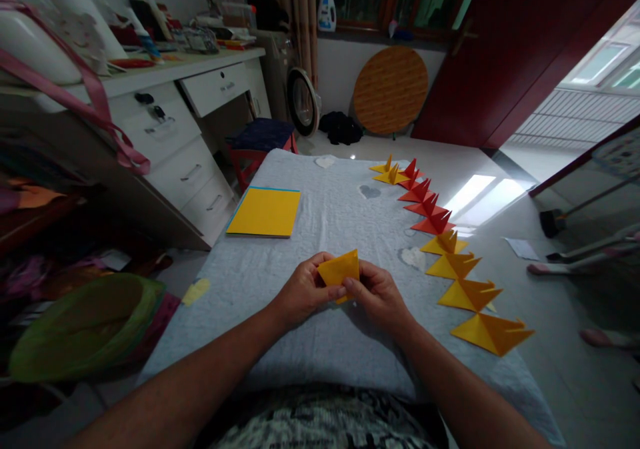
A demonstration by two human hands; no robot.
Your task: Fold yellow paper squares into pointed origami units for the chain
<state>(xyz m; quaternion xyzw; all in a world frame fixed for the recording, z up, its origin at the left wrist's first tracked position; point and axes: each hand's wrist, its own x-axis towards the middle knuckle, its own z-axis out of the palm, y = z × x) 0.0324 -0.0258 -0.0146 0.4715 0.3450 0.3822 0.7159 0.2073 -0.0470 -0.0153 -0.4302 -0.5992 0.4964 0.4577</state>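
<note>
A folded piece of yellow origami paper point(341, 267) is held up just over the cloth near the table's front. My left hand point(307, 287) is closed on its left side, thumb along the lower edge. From the right, my right hand point(377, 292) pinches the same paper, its thumb pressed on the front face. Both sets of fingertips behind the paper are partly hidden. Beyond my left hand lies a stack of square paper point(264, 213), yellow on top. To the right stand several folded yellow paper pieces point(470, 294) and several red ones point(431, 214) in a line.
A pale quilted cloth point(330, 215) covers the table. Further left are a white desk point(165, 135), a stool point(263, 135) and a green basket point(85, 325). An open-doored washing machine point(303, 102) and a round wooden board point(391, 90) stand at the back.
</note>
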